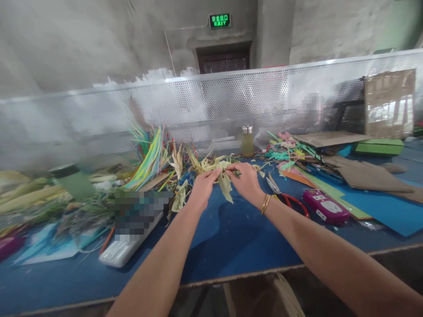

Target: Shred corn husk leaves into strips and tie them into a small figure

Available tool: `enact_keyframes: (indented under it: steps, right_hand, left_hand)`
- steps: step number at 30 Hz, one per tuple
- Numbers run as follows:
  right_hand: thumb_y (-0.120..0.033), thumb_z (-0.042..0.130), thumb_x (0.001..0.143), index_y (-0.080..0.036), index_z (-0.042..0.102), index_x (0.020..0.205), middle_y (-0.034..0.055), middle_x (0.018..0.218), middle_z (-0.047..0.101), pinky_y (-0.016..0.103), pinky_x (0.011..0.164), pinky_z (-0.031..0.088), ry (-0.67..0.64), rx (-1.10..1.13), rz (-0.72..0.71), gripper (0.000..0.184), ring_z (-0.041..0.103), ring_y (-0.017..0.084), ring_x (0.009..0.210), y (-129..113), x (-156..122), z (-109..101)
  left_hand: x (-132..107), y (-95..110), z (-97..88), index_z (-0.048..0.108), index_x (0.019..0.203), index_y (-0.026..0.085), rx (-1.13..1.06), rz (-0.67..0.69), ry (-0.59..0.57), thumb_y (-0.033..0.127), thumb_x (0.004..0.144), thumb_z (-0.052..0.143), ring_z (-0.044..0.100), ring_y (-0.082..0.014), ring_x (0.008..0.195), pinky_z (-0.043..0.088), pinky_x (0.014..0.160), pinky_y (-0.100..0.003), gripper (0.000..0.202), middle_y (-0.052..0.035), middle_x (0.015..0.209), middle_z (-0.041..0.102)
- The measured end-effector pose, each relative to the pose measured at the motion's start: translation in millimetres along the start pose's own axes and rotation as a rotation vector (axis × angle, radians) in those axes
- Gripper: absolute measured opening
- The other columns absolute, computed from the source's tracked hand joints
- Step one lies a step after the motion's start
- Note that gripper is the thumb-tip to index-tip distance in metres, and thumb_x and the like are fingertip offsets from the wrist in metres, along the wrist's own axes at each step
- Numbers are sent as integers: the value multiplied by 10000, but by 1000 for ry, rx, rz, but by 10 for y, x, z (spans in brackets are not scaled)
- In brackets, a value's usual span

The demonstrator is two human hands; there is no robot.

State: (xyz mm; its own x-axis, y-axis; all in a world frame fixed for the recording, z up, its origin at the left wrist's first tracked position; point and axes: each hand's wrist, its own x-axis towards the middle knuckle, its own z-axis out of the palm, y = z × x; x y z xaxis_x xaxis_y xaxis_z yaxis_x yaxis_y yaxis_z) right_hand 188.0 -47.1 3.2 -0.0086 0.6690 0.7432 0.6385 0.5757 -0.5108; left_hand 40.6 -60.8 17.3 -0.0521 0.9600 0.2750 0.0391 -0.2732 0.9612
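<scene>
Over the middle of the blue table [244, 246], my left hand [204, 186] and my right hand [245, 179] meet, their fingers pinched on a pale green-yellow corn husk [226, 187]. One end of the husk hangs down between them. Just behind my fingers lies a heap of dried husks [206, 164], partly covered by my hands. A gold bracelet [265, 204] circles my right wrist. To the right of that wrist, a pair of red-handled scissors [295, 203] rests on the table.
Left of my arms stand a white power strip [124, 251], coloured stems [150, 158] and a green-tinted jar [74, 181]. At the right lie a purple case [325, 207], blue paper [383, 207] and cardboard [370, 176]. A bottle [247, 141] stands before the perforated metal screen [185, 99].
</scene>
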Motion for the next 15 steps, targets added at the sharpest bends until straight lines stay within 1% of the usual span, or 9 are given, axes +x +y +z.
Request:
enact_keyframes:
  steps: [4, 6, 9, 11, 13, 15]
  right_hand:
    - [-302, 635, 800, -238, 681, 845, 10, 907, 718, 388, 903, 379, -21, 67, 19, 91, 613, 203, 914, -19, -44, 68]
    - [-335, 632, 799, -230, 668, 820, 12, 877, 714, 362, 850, 410, -38, 130, 44, 113, 621, 191, 866, -30, -60, 91]
    - [-381, 617, 802, -218, 641, 785, 21, 834, 700, 336, 778, 430, -51, 168, 79, 166, 618, 177, 789, -38, -56, 77]
    - [-388, 634, 784, -213, 629, 796, 31, 833, 690, 341, 780, 422, -7, 110, 77, 176, 608, 185, 795, -43, -35, 31]
    - [-376, 667, 753, -209, 627, 848, 46, 886, 683, 358, 816, 401, 69, 10, 53, 196, 593, 207, 861, -52, -9, -27]
    - [-362, 685, 737, -214, 635, 894, 56, 947, 679, 372, 850, 372, 105, -77, 11, 221, 571, 230, 940, -65, 6, -72]
  left_hand:
    - [47, -83, -1, 741, 824, 181, -111, -27, 26, 414, 654, 744, 582, -168, 735, 432, 698, -304, 289, -45, 802, 692]
    - [74, -122, -6, 732, 810, 172, -113, 3, 40, 371, 631, 762, 573, -158, 733, 428, 712, -296, 269, -38, 797, 682]
    - [106, -147, -27, 711, 771, 167, -52, 78, 57, 345, 650, 743, 562, -146, 739, 419, 740, -285, 218, -22, 782, 665]
    - [116, -141, -44, 701, 778, 166, -4, 122, 79, 337, 677, 715, 555, -139, 734, 412, 749, -279, 199, -13, 772, 657]
    - [111, -123, -53, 696, 794, 166, 35, 146, 87, 328, 698, 689, 550, -136, 725, 408, 749, -276, 189, -6, 761, 653]
    - [92, -100, -49, 693, 799, 167, 80, 153, 75, 326, 709, 673, 550, -140, 719, 407, 741, -275, 183, -3, 754, 654]
